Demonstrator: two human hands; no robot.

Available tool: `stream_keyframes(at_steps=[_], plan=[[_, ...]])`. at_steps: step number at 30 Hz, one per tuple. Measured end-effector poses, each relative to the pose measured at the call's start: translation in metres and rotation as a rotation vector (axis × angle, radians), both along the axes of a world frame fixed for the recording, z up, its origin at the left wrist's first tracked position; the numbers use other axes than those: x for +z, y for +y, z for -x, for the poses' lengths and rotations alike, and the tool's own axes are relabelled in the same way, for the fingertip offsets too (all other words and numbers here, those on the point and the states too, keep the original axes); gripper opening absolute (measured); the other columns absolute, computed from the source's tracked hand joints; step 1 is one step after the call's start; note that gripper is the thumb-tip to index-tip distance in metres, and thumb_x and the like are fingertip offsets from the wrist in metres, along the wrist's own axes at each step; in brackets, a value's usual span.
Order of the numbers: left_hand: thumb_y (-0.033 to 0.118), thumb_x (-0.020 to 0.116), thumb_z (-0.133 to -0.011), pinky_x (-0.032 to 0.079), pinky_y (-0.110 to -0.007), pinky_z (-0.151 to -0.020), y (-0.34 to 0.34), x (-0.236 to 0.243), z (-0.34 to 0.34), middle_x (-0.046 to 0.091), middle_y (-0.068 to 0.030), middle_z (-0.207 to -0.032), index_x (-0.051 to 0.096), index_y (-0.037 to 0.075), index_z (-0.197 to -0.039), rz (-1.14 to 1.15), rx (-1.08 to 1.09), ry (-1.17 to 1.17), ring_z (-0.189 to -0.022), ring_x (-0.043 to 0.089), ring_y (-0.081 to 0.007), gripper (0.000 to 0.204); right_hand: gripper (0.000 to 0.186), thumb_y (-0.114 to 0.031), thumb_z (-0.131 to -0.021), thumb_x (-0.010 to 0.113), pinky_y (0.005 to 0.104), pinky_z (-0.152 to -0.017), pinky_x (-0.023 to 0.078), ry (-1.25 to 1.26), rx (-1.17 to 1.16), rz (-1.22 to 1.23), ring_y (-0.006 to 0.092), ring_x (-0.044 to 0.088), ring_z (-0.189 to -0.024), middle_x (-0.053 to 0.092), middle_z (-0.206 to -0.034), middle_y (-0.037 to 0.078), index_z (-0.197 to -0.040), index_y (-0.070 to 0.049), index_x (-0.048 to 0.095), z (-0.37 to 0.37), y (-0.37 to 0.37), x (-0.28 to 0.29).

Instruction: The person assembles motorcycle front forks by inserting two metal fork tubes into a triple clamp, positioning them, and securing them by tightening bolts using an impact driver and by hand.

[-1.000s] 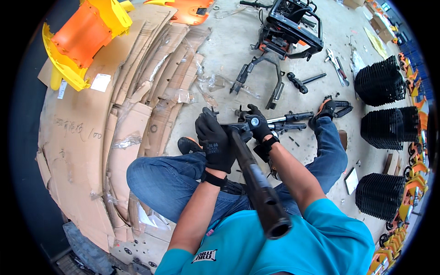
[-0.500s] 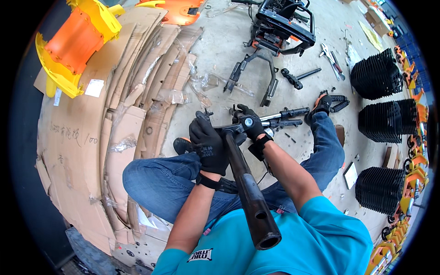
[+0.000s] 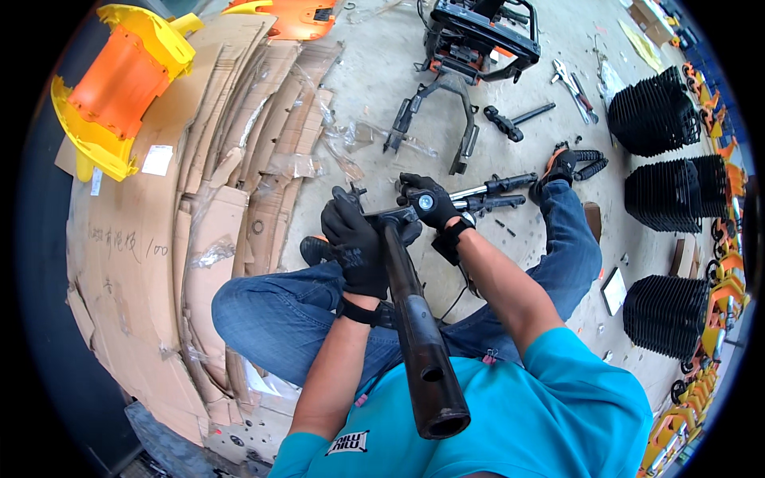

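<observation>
A black metal tube with a clamp-like crosspiece points back toward my chest, its open round end lowest and a hole in its side. My left hand, in a black glove, is closed on the crosspiece's left end; a small threaded stud sticks up beside the fingers. My right hand, also gloved, grips the other end, where a silver round cap shows between the fingers. Just beyond the right hand, fork legs with silver and black tubes lie on the floor. What lies under both palms is hidden.
Flattened cardboard is piled at the left, with an orange-yellow shell on it. A black vehicle frame stands ahead. Pliers and a screwdriver lie at the far right. Stacked black baskets line the right side.
The tube's open end has swung a little to the left. Both hands have shifted slightly left with it, keeping their grip on the crosspiece. The whole view has tilted slightly.
</observation>
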State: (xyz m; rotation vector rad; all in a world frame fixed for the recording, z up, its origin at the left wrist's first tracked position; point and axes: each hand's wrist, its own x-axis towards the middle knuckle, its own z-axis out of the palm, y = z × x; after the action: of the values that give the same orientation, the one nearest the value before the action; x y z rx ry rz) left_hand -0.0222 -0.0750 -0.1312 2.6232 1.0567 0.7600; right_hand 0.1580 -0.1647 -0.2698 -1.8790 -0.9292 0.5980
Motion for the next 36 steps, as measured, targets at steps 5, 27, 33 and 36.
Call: stream_keyframes(at_steps=[5,27,33,36], plan=[[0.026,0.071,-0.081,0.039,-0.05,-0.1,0.005,-0.001,-0.003,0.043,-0.027,-0.127,0.024,-0.01,-0.146,0.071,-0.023,0.019,-0.119,0.043,-0.0416,0.088,0.037,-0.015,-0.086,0.069,0.0362,-0.093,0.051,-0.235,0.044,0.012,0.0274,0.064,-0.107,0.066,-0.122,0.014,-0.121,-0.004,0.064,0.001,-0.002,0.009],[0.047,0.082,-0.074,0.027,-0.054,-0.112,0.095,0.044,-0.035,0.057,-0.0214,-0.127,0.062,-0.003,-0.117,0.366,-0.523,0.136,-0.129,0.04,-0.0426,0.069,0.024,-0.026,-0.082,0.071,0.0452,-0.083,0.052,-0.044,-0.197,0.122,0.0384,0.063,-0.095,0.067,-0.097,0.019,-0.098,-0.009,0.066,0.033,0.017,0.029],[0.024,0.081,-0.079,0.042,-0.041,-0.099,0.102,0.05,-0.041,0.065,-0.0117,-0.097,0.052,0.0,-0.131,0.124,-0.785,0.11,-0.092,0.062,-0.0221,0.064,0.031,-0.027,-0.08,0.074,0.0438,-0.084,0.052,-0.082,-0.166,0.119,0.0373,0.063,-0.097,0.067,-0.098,0.018,-0.106,-0.011,0.067,0.027,0.007,0.043],[0.021,0.076,-0.085,0.042,-0.04,-0.102,0.103,0.048,-0.042,0.065,-0.0154,-0.114,0.059,0.005,-0.128,0.282,-0.795,0.083,-0.109,0.059,-0.0234,0.05,0.048,-0.031,-0.08,0.076,0.0422,-0.084,0.052,0.003,-0.138,0.139,0.0354,0.066,-0.097,0.069,-0.106,0.018,-0.122,-0.011,0.062,0.019,-0.007,0.038]])
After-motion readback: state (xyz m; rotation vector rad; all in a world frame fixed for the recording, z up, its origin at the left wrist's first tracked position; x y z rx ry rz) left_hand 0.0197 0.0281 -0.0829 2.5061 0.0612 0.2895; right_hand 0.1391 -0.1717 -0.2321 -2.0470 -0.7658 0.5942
